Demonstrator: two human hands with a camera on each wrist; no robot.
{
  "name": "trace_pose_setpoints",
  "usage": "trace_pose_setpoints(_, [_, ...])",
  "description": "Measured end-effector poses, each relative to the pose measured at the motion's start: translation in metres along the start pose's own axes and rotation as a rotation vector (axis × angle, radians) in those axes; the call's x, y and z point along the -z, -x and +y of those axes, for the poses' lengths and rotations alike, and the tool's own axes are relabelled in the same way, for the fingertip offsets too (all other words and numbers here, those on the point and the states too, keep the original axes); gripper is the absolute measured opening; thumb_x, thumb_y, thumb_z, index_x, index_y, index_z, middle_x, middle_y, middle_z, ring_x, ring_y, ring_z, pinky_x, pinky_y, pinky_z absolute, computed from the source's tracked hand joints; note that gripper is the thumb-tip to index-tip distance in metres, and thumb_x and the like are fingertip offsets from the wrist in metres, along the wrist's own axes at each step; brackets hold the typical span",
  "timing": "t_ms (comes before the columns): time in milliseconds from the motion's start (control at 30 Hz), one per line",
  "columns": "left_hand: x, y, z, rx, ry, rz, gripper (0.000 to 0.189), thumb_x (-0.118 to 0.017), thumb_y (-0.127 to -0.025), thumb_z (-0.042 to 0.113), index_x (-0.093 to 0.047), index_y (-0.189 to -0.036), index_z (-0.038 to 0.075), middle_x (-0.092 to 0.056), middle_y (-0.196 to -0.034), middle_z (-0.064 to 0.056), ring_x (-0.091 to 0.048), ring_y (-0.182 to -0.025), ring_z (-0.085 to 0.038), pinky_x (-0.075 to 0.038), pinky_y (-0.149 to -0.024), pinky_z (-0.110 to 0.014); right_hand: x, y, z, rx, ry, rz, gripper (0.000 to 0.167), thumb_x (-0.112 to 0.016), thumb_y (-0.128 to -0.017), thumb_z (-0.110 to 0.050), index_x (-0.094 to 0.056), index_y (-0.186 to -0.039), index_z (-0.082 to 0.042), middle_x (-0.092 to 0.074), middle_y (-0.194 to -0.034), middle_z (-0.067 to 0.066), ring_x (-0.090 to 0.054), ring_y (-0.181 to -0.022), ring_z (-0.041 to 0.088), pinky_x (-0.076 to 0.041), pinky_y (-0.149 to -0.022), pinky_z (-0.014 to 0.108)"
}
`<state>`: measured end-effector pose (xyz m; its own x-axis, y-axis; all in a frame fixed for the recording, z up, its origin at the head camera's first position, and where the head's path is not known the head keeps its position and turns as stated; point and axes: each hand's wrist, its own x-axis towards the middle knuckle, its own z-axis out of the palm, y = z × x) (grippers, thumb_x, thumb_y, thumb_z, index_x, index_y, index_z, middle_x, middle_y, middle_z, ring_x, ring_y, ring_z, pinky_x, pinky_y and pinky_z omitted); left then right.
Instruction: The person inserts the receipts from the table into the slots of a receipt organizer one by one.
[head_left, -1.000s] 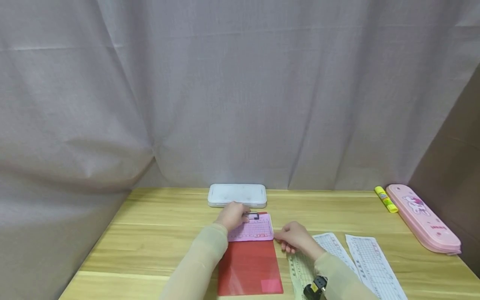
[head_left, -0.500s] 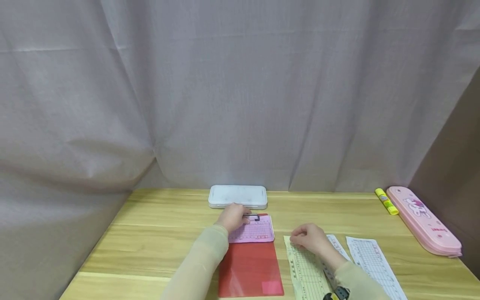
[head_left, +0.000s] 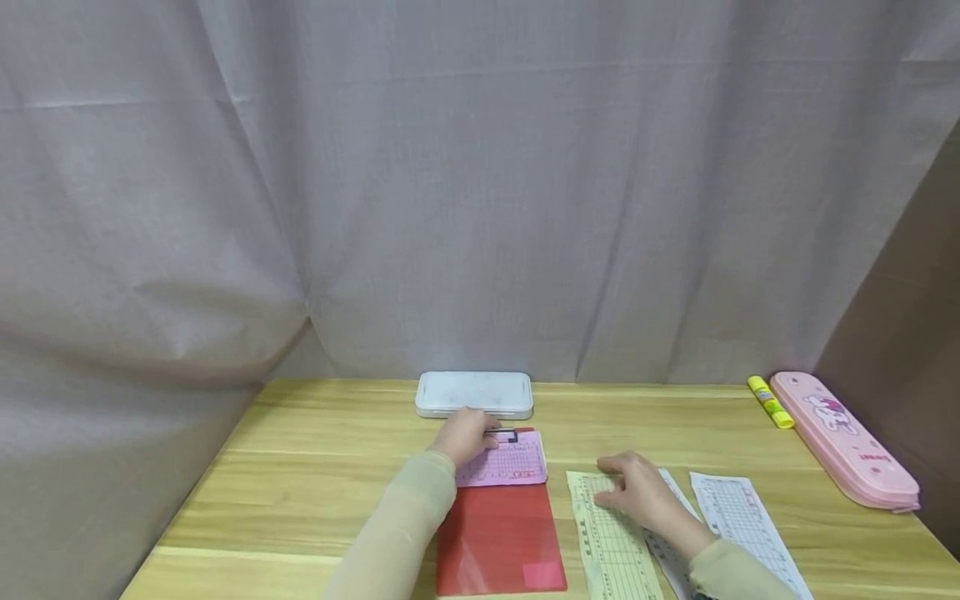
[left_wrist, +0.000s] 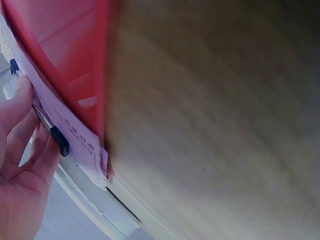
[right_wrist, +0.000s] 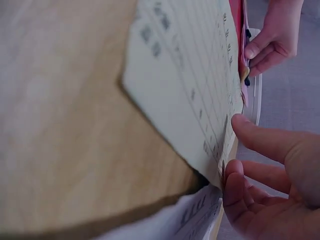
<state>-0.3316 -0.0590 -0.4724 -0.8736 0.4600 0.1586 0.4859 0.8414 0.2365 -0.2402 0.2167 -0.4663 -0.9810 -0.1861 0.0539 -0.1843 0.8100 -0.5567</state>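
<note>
A red clipboard [head_left: 498, 537] lies on the wooden table, with a pink printed sheet [head_left: 517, 462] across its top under the black-ended clip [head_left: 513, 434]. My left hand [head_left: 465, 435] holds that clip between thumb and fingers, as the left wrist view also shows. To the right lies a pale yellow printed sheet [head_left: 611, 533]. Over its upper right part is my right hand [head_left: 641, 493], thumb and fingers apart. In the right wrist view the thumb and fingertips are close to the edge of the yellow sheet; whether they touch it I cannot tell.
White printed sheets [head_left: 750, 521] lie right of the yellow one, one partly under my right forearm. A white case [head_left: 474, 393] stands behind the clipboard. At the far right are a yellow glue stick [head_left: 770, 402] and a pink pencil case [head_left: 843, 437]. Grey curtain [head_left: 480, 183] hangs behind.
My right hand has moved right from the corner of the pink sheet to above the yellow sheet, and its thumb and fingers have spread apart. My left hand stays at the clip.
</note>
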Motion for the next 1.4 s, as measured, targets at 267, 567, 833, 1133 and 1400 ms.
trace_pose_setpoints(267, [-0.002, 0.000, -0.001, -0.010, -0.002, 0.014, 0.027, -0.076, -0.079, 0.024, -0.074, -0.105, 0.014, -0.073, -0.100, 0.003, -0.067, -0.097, -0.016, -0.052, -0.088, -0.029, -0.003, 0.001, 0.000, 0.024, -0.015, -0.001, 0.048, -0.078, -0.073, -0.009, -0.063, -0.115, 0.006, -0.060, -0.102, 0.010, -0.047, -0.071, 0.012, -0.043, -0.056, 0.020])
trace_pose_setpoints(567, [-0.002, 0.000, -0.001, -0.005, 0.010, 0.012, 0.027, -0.076, -0.079, 0.024, -0.074, -0.105, 0.015, -0.073, -0.101, 0.003, -0.067, -0.098, -0.016, -0.051, -0.089, -0.029, -0.001, -0.004, 0.001, 0.026, 0.002, -0.034, 0.043, -0.077, -0.074, -0.006, -0.064, -0.114, 0.003, -0.061, -0.100, 0.007, -0.050, -0.074, 0.012, -0.046, -0.060, 0.023])
trace_pose_setpoints(833, [-0.003, -0.001, -0.002, 0.005, 0.020, -0.002, 0.028, -0.074, -0.080, 0.025, -0.074, -0.107, 0.015, -0.072, -0.103, 0.002, -0.066, -0.101, -0.017, -0.050, -0.092, -0.030, -0.002, -0.007, 0.001, 0.034, 0.031, -0.022, 0.034, -0.078, -0.072, -0.004, -0.068, -0.104, -0.003, -0.059, -0.096, 0.007, -0.053, -0.076, 0.014, -0.050, -0.065, 0.028])
trace_pose_setpoints(1133, [-0.001, 0.000, -0.001, 0.004, 0.031, -0.004, 0.027, -0.074, -0.082, 0.024, -0.074, -0.106, 0.014, -0.072, -0.102, 0.002, -0.066, -0.100, -0.017, -0.051, -0.090, -0.030, -0.002, -0.008, 0.000, 0.005, 0.036, 0.027, 0.026, -0.078, -0.070, -0.006, -0.064, -0.092, -0.006, -0.062, -0.091, 0.005, -0.055, -0.079, 0.016, -0.052, -0.069, 0.036])
trace_pose_setpoints(1400, [0.000, 0.001, -0.001, -0.007, 0.030, 0.005, 0.027, -0.075, -0.080, 0.024, -0.074, -0.106, 0.013, -0.073, -0.102, 0.002, -0.067, -0.099, -0.016, -0.051, -0.090, -0.029, 0.003, -0.007, 0.004, -0.043, -0.008, 0.014, 0.005, -0.069, -0.084, -0.012, -0.064, -0.083, -0.012, -0.057, -0.070, -0.003, -0.052, -0.061, 0.012, -0.046, -0.052, 0.025])
